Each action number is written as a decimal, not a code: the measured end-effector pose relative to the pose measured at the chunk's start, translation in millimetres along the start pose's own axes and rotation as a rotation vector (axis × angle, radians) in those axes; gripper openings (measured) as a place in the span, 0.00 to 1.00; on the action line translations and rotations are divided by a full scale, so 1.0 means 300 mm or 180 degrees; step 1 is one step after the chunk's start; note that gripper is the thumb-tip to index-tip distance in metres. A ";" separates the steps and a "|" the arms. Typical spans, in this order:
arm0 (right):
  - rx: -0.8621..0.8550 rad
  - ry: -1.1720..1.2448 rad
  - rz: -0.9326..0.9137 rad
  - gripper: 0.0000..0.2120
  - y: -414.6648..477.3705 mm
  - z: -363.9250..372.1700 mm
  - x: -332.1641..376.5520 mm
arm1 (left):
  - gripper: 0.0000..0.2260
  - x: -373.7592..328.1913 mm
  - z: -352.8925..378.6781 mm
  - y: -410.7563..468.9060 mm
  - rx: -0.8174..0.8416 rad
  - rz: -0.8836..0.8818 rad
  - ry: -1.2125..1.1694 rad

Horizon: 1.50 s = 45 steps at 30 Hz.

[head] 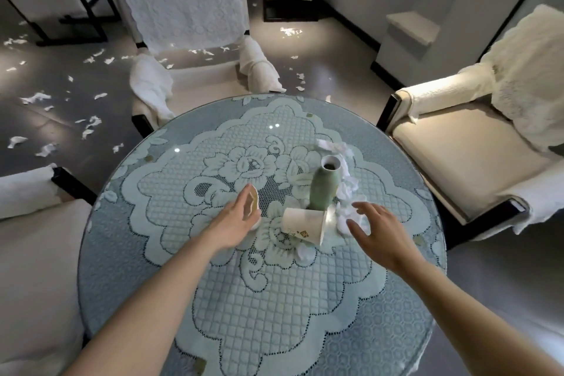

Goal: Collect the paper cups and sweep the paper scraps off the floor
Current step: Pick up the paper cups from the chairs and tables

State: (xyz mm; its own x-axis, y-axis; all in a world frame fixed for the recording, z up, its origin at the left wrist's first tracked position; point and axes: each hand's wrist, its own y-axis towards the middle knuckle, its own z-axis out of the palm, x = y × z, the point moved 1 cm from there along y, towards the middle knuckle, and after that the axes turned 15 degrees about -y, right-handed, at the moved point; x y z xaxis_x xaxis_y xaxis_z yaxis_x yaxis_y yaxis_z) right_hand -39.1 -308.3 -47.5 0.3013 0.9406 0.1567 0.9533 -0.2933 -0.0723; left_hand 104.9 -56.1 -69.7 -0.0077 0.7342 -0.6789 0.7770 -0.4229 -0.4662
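Left hand (235, 224) grips a dented paper cup (252, 202) over the round table (268, 323). Second cup (303, 224) lies tipped at 6 o'clock from the green vase (324, 189). Right hand (370, 230), fingers spread wide and empty, is at that cup's 3 o'clock. Paper scraps (36, 97) litter the floor at the table's 10 o'clock.

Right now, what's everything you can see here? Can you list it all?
round table: one, pale green lace cloth, centre
vase: one, green with white rim, standing mid-table
tipped paper cup: one, white, on its side in front of the vase
held paper cup: one, white, in the left hand
table scraps: a pile, white, right of the vase
floor scraps: many, white, scattered left of and beyond the table
armchairs: at least four, cream, around the table
left hand: grips the held paper cup
right hand: open, above the table scraps
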 end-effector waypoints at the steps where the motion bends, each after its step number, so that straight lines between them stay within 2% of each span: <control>1: 0.0007 0.0004 0.0098 0.23 -0.002 0.003 -0.007 | 0.30 -0.007 -0.004 0.010 0.0031 0.0017 -0.0002; 5: 0.0084 0.0172 0.0379 0.27 0.006 0.014 -0.044 | 0.31 -0.045 -0.016 0.042 0.0106 -0.0043 -0.0061; 9: 0.0237 0.0185 0.0327 0.32 0.039 0.022 -0.085 | 0.32 -0.079 -0.013 0.043 0.0050 -0.0080 0.0080; 13: 0.0475 0.0206 0.0105 0.37 0.125 0.022 -0.132 | 0.31 -0.099 -0.030 0.043 -0.0154 -0.0063 0.0275; 23: 0.0749 -0.0066 -0.0748 0.35 0.513 -0.009 -0.281 | 0.31 -0.191 0.030 -0.014 -0.1001 -0.0536 -0.0057; 26: 0.0983 -0.0148 -0.0953 0.40 0.646 0.011 -0.283 | 0.31 -0.213 0.075 -0.033 -0.1185 -0.0588 -0.0037; 32: 0.1578 0.0005 -0.1141 0.57 0.817 0.070 -0.222 | 0.31 -0.211 0.103 -0.050 -0.1457 -0.0786 -0.0065; 34: 0.1640 -0.0068 -0.1288 0.59 0.833 0.088 -0.204 | 0.31 -0.212 0.104 -0.050 -0.1476 -0.0871 -0.0074; 36: 0.1503 -0.0251 -0.1469 0.57 0.822 0.106 -0.188 | 0.32 -0.214 0.106 -0.049 -0.1459 -0.0935 -0.0032; 38: 0.1301 -0.0367 -0.1553 0.49 0.799 0.127 -0.177 | 0.32 -0.212 0.110 -0.045 -0.1473 -0.0974 0.0000; 40: 0.1113 -0.0316 -0.1536 0.32 0.788 0.141 -0.172 | 0.32 -0.211 0.115 -0.044 -0.1483 -0.0982 -0.0027; 43: 0.0909 0.0278 -0.1106 0.06 0.790 0.109 -0.170 | 0.34 -0.207 0.123 -0.045 -0.1459 -0.0955 -0.0081; 45: 0.0744 0.0690 -0.0778 0.07 0.804 0.057 -0.171 | 0.36 -0.201 0.129 -0.046 -0.1433 -0.0961 -0.0069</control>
State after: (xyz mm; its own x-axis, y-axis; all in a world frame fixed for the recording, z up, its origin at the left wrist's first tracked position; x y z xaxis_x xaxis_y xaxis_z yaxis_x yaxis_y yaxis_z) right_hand 175.2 -424.3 -90.0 0.0876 0.9126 0.3995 0.9743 0.0051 -0.2253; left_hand 70.4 -115.1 -44.3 -0.2817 0.7747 -0.5662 0.9311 0.0780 -0.3564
